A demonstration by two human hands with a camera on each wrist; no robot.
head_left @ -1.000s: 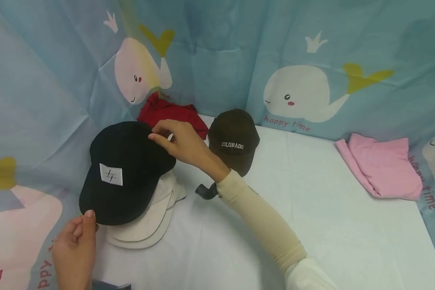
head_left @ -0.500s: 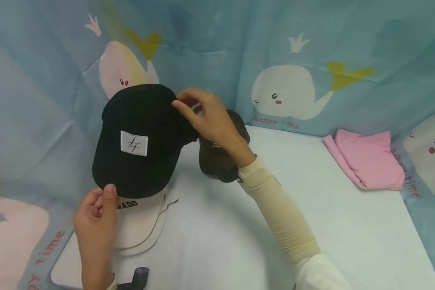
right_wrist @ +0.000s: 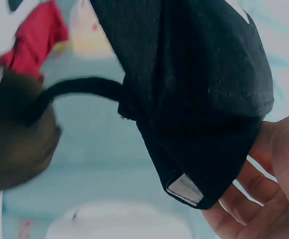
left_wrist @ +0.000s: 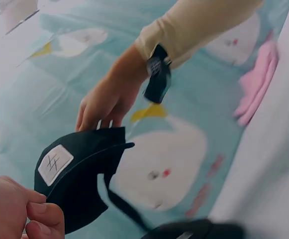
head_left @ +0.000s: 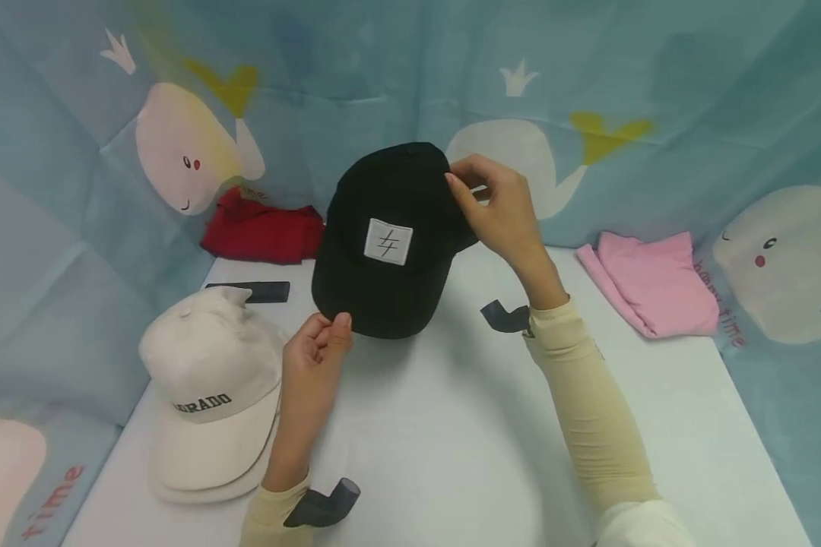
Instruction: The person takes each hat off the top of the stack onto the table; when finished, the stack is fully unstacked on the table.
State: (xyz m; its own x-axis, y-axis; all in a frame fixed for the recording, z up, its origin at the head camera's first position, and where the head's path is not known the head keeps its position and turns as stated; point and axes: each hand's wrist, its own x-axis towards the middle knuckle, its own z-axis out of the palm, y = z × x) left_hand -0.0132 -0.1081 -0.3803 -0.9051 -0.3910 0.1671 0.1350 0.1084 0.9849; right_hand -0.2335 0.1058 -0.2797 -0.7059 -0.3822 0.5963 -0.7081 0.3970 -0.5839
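A black baseball cap [head_left: 397,205] with a white square patch hangs in the air over the table, tilted, its brim toward me. My left hand [head_left: 318,365] pinches the brim edge between thumb and fingers. At the cap's other side, my right hand [head_left: 502,205] pinches the crown's rear edge; in the right wrist view a small white label [right_wrist: 185,189] shows inside the cap. The brown cap [right_wrist: 20,139] is in the right wrist view but hidden behind the black one in the head view.
Stacked cream caps [head_left: 212,380], the top one lettered, stand at the left. Behind them lie a dark strip [head_left: 267,292] and a folded red cloth [head_left: 263,232]. Folded pink cloth [head_left: 657,285] lies at the right edge of the white table [head_left: 438,471]. A printed blue curtain [head_left: 356,68] surrounds it.
Both hands have lifted the black cap from above the cream caps and carried it right, toward the table's middle. The cream stack is now uncovered. The head view has turned right.
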